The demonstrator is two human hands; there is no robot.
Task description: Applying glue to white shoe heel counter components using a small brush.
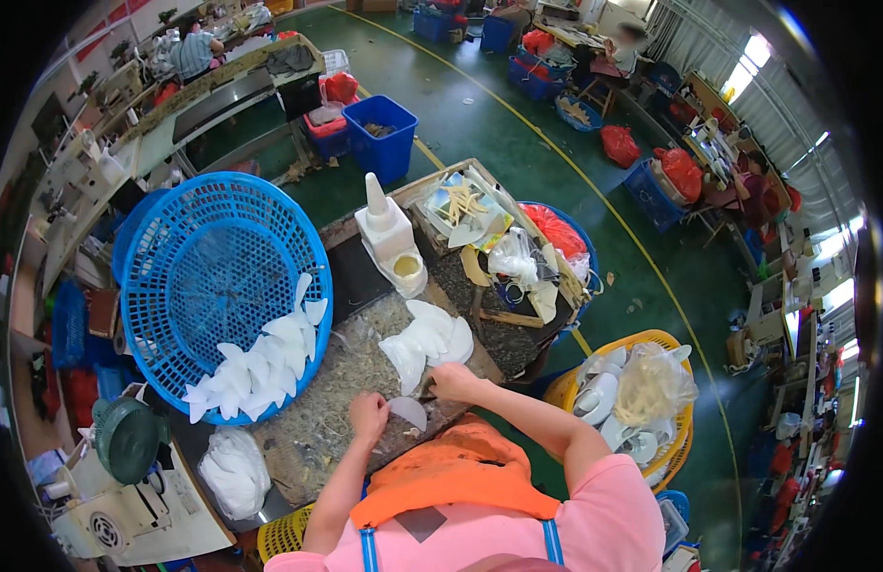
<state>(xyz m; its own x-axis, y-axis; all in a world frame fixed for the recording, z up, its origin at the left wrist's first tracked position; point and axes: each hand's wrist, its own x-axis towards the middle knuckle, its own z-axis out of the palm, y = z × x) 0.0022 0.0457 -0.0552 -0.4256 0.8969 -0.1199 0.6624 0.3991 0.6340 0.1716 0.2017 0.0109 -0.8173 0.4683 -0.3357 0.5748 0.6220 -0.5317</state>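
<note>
Both hands on white piece [408, 412] | white stack [424, 345] beyond | blue basket [198, 257] left

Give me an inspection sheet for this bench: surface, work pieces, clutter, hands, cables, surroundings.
Surface: speckled worktop strewn with trimmings.
Job's things: white curved fabric piece held by both hands; a stack of white pieces behind; more in the round blue plastic basket.
Clutter: white glue bottle, crumpled plastic bags.
Hands: left hand and right hand, fingers closed on the piece.
Cables: nothing seen.
Surroundings: yellow basket, green floor, other workers far off.
</note>
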